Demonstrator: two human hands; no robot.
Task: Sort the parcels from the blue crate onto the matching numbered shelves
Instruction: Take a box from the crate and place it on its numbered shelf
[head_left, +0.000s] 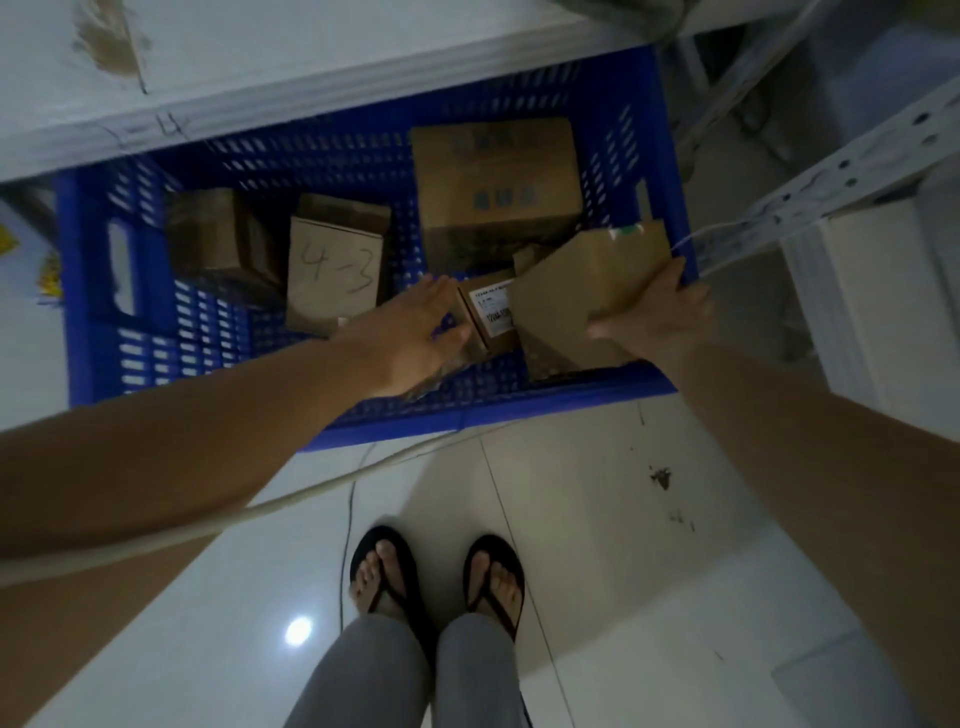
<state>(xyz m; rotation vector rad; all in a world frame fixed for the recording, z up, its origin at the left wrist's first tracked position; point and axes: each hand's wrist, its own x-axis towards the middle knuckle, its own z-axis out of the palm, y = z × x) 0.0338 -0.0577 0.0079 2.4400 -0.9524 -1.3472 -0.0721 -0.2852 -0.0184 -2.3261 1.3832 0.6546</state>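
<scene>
The blue crate (83, 291) stands on the floor in front of me with several cardboard parcels inside. My right hand (654, 317) grips a flat brown parcel (576, 291) at the crate's right side, tilted. My left hand (410, 332) reaches into the crate with fingers spread, resting against a small box with a white label (491, 312). A parcel marked "4-3" (335, 273) stands at the centre. A large box (498, 182) sits at the back right and a dark box (218, 239) at the left.
A white shelf board (260, 67) overhangs the crate's far side. A white metal shelf upright (852, 161) and white boxes (878, 306) stand at the right. A cable (291, 499) crosses the tiled floor near my feet in sandals (436, 577).
</scene>
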